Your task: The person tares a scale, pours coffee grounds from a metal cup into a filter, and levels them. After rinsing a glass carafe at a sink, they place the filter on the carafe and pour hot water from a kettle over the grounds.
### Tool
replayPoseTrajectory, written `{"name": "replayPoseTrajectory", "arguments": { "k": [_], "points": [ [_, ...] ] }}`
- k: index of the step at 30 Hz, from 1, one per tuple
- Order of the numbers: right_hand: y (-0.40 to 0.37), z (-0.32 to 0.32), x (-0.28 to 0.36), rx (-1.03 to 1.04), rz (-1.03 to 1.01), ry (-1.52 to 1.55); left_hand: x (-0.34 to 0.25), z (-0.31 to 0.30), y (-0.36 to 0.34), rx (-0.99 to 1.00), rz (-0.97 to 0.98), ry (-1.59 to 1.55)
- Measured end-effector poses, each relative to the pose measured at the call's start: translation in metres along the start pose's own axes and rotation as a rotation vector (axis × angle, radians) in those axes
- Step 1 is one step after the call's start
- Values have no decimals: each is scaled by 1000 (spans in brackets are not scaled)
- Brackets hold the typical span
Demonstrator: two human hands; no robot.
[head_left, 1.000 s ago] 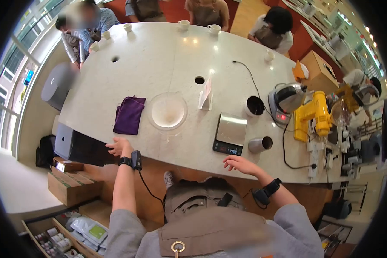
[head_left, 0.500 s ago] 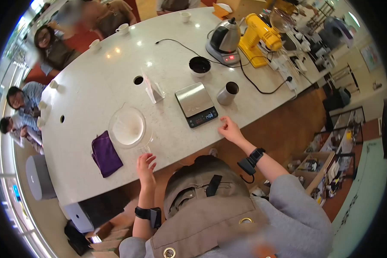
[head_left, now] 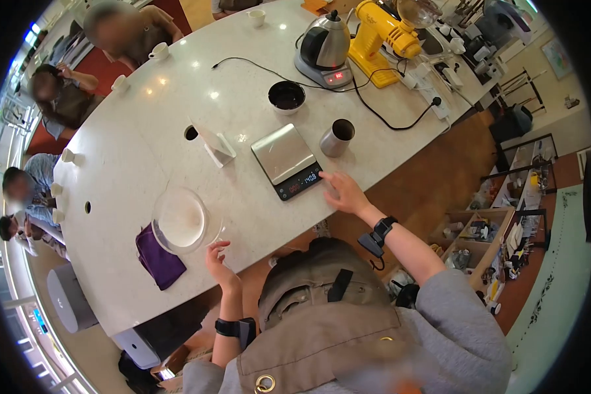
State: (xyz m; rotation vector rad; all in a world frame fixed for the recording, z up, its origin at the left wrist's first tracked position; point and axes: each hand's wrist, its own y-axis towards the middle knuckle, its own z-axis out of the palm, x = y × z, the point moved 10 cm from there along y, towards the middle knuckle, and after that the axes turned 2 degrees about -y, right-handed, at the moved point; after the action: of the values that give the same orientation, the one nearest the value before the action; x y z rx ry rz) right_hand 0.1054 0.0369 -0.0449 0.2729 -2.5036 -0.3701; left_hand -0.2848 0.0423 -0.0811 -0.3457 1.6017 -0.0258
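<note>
My right hand [head_left: 345, 193] reaches to the digital scale [head_left: 284, 154], its index fingertip at the right end of the lit display strip; it holds nothing. The scale's metal plate is bare. Just beyond stands a metal cup [head_left: 337, 138]. My left hand [head_left: 220, 262] hovers at the table's near edge, fingers loosely curled and apart, with nothing in it. Closest to it is a clear glass vessel [head_left: 203, 213], with what looks like a white filter inside. A folded purple cloth [head_left: 157, 262] lies partly beside and under it.
On the white table [head_left: 131, 144] are a dark-filled bowl [head_left: 287, 97], a folded white card [head_left: 217, 150], a kettle on its base [head_left: 325, 49], a yellow grinder [head_left: 382, 39] and black cables. Small white cups [head_left: 159, 51] line the far edge, where several people sit.
My right hand has moved from beside the scale onto its display corner, index finger extended. My left hand stays near the glass vessel. The view has shifted slightly.
</note>
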Motion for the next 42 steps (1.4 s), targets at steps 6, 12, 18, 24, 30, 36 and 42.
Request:
{"name": "replayPoseTrajectory", "arguments": {
  "k": [6, 12, 18, 24, 30, 36, 42],
  "points": [
    [-3, 2, -4, 84, -165, -66, 15, 13, 7, -141, -184, -506],
    [5, 4, -10, 199, -280, -20, 23, 42, 10, -228, -193, -516],
    [10, 7, -14, 223, -304, 16, 32, 63, 3, -175, -158, -416],
    [12, 5, -15, 213, -280, 61, 23, 87, -3, -194, -13, -203],
    [13, 3, -17, 188, -274, 94, 22, 100, 4, 60, -11, -192],
    [14, 10, -37, 181, -103, 147, 12, 66, -17, -125, 266, 115],
    [18, 8, -38, 44, -104, 16, -11, 23, -44, -413, 544, 868]
  ]
}}
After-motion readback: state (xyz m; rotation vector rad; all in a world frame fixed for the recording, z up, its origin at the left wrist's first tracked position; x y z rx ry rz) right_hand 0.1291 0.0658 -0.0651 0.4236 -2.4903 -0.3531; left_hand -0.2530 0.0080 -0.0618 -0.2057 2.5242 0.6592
